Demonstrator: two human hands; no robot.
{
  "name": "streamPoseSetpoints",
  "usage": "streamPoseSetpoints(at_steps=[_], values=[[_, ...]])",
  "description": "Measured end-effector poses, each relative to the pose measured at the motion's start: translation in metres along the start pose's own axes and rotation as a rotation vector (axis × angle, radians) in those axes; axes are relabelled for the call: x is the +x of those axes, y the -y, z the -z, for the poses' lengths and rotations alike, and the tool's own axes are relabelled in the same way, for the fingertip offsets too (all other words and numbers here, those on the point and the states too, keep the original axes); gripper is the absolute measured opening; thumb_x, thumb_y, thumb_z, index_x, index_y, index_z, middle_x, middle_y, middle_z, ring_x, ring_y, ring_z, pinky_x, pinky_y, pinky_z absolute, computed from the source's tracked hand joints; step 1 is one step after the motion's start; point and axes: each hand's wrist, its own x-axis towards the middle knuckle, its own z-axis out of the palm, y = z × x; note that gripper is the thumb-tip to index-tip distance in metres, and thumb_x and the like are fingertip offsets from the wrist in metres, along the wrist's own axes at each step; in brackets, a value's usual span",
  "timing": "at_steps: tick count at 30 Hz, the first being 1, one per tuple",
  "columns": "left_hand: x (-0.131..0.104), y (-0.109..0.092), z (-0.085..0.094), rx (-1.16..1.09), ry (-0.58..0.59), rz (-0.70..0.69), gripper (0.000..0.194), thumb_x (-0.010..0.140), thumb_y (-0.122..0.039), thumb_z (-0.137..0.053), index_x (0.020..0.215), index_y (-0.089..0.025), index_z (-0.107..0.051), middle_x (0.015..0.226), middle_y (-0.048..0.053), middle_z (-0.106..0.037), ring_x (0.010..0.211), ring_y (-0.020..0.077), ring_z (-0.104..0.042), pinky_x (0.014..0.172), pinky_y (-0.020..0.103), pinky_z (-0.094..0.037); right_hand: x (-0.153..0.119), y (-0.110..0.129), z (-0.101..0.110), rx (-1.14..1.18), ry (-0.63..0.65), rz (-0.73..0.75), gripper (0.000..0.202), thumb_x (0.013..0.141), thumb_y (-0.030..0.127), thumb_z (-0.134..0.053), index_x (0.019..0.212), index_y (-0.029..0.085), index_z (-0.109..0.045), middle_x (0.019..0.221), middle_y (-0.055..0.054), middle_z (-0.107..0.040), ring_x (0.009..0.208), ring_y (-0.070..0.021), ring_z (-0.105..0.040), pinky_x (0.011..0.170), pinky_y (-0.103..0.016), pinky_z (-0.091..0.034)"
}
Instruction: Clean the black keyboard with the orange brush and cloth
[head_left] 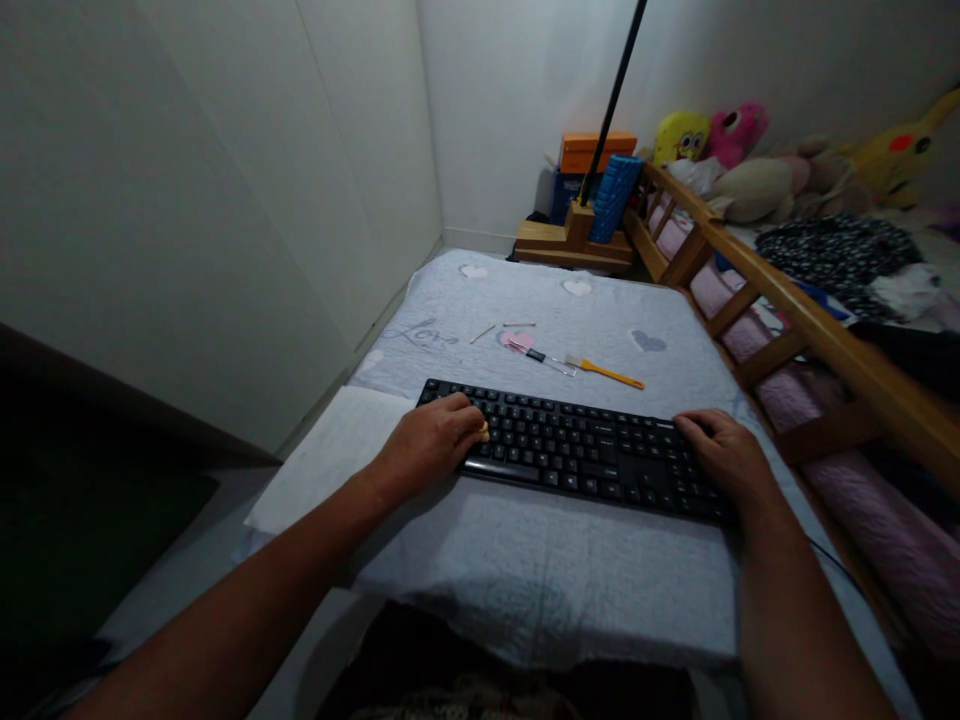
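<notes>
A black computer keyboard (555,440) lies slightly slanted on the pale blue cloth. My left hand (442,435) rests over its left part, fingers curled and pressed to the keys. At the fingertips shows a small pale-orange piece (484,432), too small to make out. My right hand (727,455) grips the keyboard's right end, thumb along the top edge. Behind the keyboard lie a flat brush (611,374) with a yellow handle and a wire keycap puller (536,355) with a dark middle. Two thin sticks like cotton swabs, one left (482,333) and one right (519,324), lie farther back.
A white sheet (330,450) lies at the left under my forearm. A wooden bed rail (795,290) runs along the right, with plush toys (757,185) beyond. At the back stand a wooden base (551,238) with a black pole, an orange box (598,152) and a blue roller (616,198).
</notes>
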Motion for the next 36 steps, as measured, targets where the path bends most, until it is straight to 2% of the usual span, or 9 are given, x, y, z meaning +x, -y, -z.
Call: streamPoseSetpoints(at_steps=[4,14,19,23,29,32,36], values=[[-0.009,0.014,0.011,0.054,0.015,0.061,0.02,0.097,-0.033,-0.056,0.087,-0.019,-0.067,0.09,0.004,-0.064,0.074,0.0146,-0.06,0.066,0.026,-0.043,0.0,0.0,0.0,-0.003,-0.017,0.008,0.035,0.081,0.051,-0.053,0.081,0.022,-0.072,0.096,-0.01,-0.075,0.094,-0.0278,-0.067,0.091,-0.04,-0.05],[-0.031,0.044,0.026,0.061,-0.012,0.168,0.024,0.096,-0.039,-0.053,0.09,-0.021,-0.068,0.091,0.004,-0.066,0.079,0.016,-0.063,0.073,0.027,-0.045,0.0,0.0,0.0,-0.014,-0.008,0.022,0.037,0.081,0.052,-0.051,0.082,0.022,-0.072,0.097,-0.01,-0.074,0.095,-0.0289,-0.067,0.093,-0.042,-0.049],[-0.038,0.053,0.035,0.185,-0.016,0.253,0.024,0.094,-0.038,-0.054,0.083,-0.02,-0.066,0.089,0.004,-0.065,0.075,0.0168,-0.061,0.066,0.027,-0.041,0.0,-0.001,0.0,-0.017,-0.009,0.01,0.037,0.08,0.052,-0.051,0.081,0.022,-0.072,0.098,-0.011,-0.074,0.096,-0.029,-0.067,0.094,-0.042,-0.049],[-0.038,0.048,0.037,0.252,-0.066,0.288,0.022,0.094,-0.035,-0.054,0.084,-0.02,-0.067,0.091,0.005,-0.066,0.076,0.0175,-0.061,0.063,0.027,-0.039,0.001,-0.001,0.0,-0.022,-0.008,0.01,0.038,0.081,0.053,-0.05,0.081,0.022,-0.072,0.098,-0.011,-0.074,0.097,-0.0293,-0.067,0.095,-0.042,-0.049],[-0.024,0.026,0.019,0.008,-0.122,0.166,0.021,0.097,-0.035,-0.054,0.091,-0.022,-0.068,0.094,0.003,-0.066,0.082,0.0166,-0.063,0.074,0.028,-0.046,0.001,-0.001,0.0,-0.026,-0.009,0.022,0.038,0.082,0.052,-0.049,0.081,0.022,-0.071,0.098,-0.011,-0.074,0.096,-0.0292,-0.067,0.093,-0.042,-0.049],[-0.019,0.019,0.01,-0.039,-0.095,0.115,0.019,0.096,-0.033,-0.055,0.093,-0.021,-0.069,0.095,0.004,-0.066,0.085,0.017,-0.063,0.075,0.028,-0.047,0.001,-0.002,0.0,-0.023,0.0,0.02,0.038,0.081,0.052,-0.05,0.082,0.022,-0.072,0.098,-0.011,-0.074,0.096,-0.0289,-0.067,0.093,-0.042,-0.049],[-0.019,0.018,0.009,0.049,-0.054,0.171,0.023,0.096,-0.034,-0.052,0.092,-0.02,-0.07,0.094,0.006,-0.066,0.08,0.0186,-0.062,0.069,0.029,-0.044,0.001,-0.002,0.0,-0.015,0.004,0.006,0.037,0.081,0.052,-0.051,0.082,0.021,-0.072,0.098,-0.011,-0.074,0.096,-0.0289,-0.067,0.094,-0.042,-0.049]])
